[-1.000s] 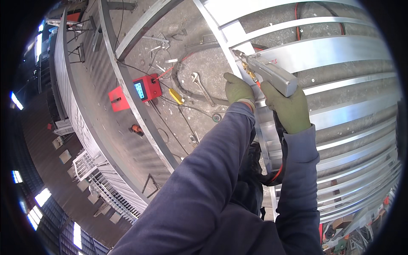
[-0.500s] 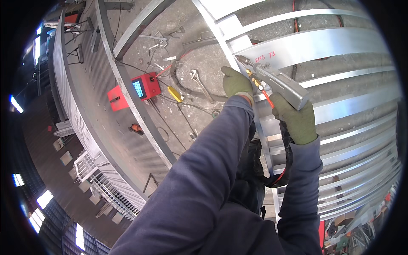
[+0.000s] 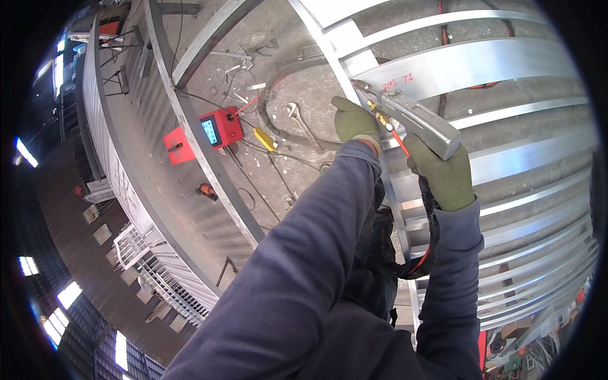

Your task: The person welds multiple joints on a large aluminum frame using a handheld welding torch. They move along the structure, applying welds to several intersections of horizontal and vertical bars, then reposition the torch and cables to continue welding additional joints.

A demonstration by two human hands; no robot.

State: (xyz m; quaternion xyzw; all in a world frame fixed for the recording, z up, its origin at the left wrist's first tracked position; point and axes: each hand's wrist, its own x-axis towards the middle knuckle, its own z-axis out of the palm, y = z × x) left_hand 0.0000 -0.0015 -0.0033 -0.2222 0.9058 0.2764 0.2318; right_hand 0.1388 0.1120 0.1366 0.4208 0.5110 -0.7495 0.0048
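Note:
My right hand, in a green glove, is closed around the rear of a grey metal welding gun. Its narrow nozzle points to the upper left, at the joint where a wide bar meets the side rail of a silver metal frame. Brass fittings and a thin red hose run along the gun's left side. My left hand, gloved in green too, lies against the rail just below the nozzle. Its thumb sticks out to the left; the other fingers look curled and mostly hidden.
A red machine with a lit screen stands on the floor at left, partly behind a grey steel beam. An adjustable wrench, a yellow block and dark cables lie between it and the frame. An orange tool sits beyond the beam.
The view has shifted slightly, so the surroundings sit a little further right. Both hands and the welding gun stay in nearly the same place on the frame.

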